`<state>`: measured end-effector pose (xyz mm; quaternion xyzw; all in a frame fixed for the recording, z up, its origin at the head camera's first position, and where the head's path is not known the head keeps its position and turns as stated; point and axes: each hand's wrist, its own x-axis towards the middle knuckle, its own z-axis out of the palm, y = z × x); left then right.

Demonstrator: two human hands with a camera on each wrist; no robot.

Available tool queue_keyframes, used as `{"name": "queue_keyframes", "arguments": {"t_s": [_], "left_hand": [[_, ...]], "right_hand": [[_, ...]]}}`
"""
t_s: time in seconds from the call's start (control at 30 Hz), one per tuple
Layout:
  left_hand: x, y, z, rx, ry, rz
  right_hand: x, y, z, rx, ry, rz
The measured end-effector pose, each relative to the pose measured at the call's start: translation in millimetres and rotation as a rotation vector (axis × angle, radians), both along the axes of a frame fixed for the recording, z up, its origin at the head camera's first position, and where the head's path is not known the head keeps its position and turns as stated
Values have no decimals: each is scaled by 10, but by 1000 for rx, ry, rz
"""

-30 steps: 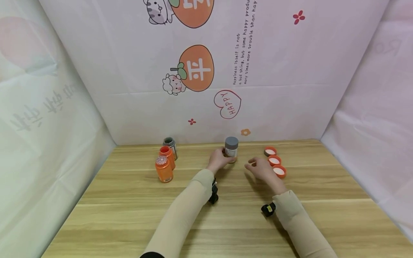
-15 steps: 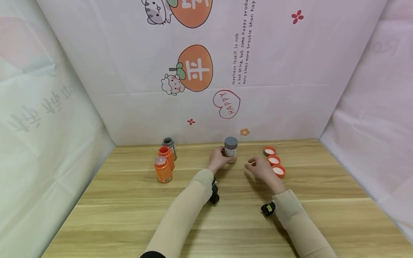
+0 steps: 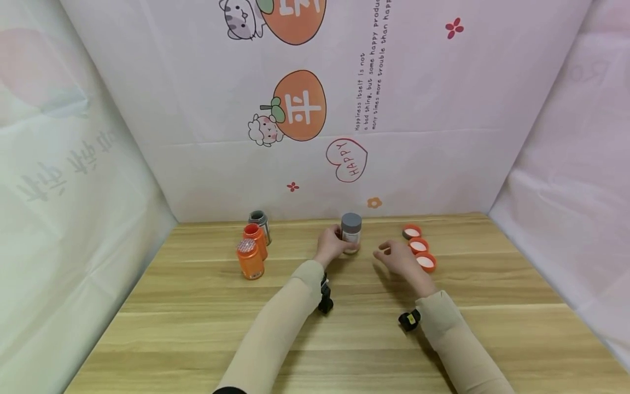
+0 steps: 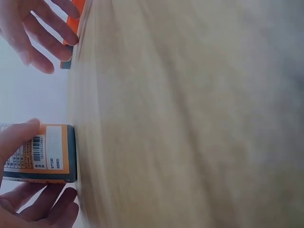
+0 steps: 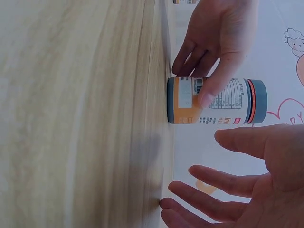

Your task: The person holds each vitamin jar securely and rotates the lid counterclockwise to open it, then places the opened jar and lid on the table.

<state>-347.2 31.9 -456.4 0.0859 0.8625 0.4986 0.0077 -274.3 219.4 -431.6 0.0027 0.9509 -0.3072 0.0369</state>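
In the head view my left hand (image 3: 328,246) grips an upright jar (image 3: 351,223) with a grey screw lid, mid-table near the back wall. The right wrist view shows its white and orange label (image 5: 225,102), grey lid (image 5: 259,101) and grey base; an orange-red ring sits below the lid. Thumb and fingers lie on opposite sides of the jar, with its base close at the tabletop. To the right of it, my right hand (image 3: 400,260) is held low over the wood, fingers extended and apart, with nothing in them.
At the left stand two orange jars (image 3: 250,260) and a lidless grey jar (image 3: 259,220), in a slanting row. Three orange-rimmed caps (image 3: 425,262) lie with white insides up, just beyond my right hand. A printed white cloth (image 3: 418,164) rises along the table's back edge.
Held in my left hand, the jar has come slightly toward me over the last half second. My right hand keeps its place beside the caps.
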Motion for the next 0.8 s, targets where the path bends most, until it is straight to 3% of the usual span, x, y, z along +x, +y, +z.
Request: {"name": "queue_keyframes", "arguments": {"t_s": [0.2, 0.43, 0.8], "left_hand": [[64, -61, 1, 25, 26, 3], [182, -166, 62, -6, 37, 23], [274, -316, 103, -29, 63, 29]], "right_hand": [[37, -15, 34, 2, 7, 16], [70, -58, 87, -9, 2, 17], [107, -127, 135, -19, 32, 32]]}}
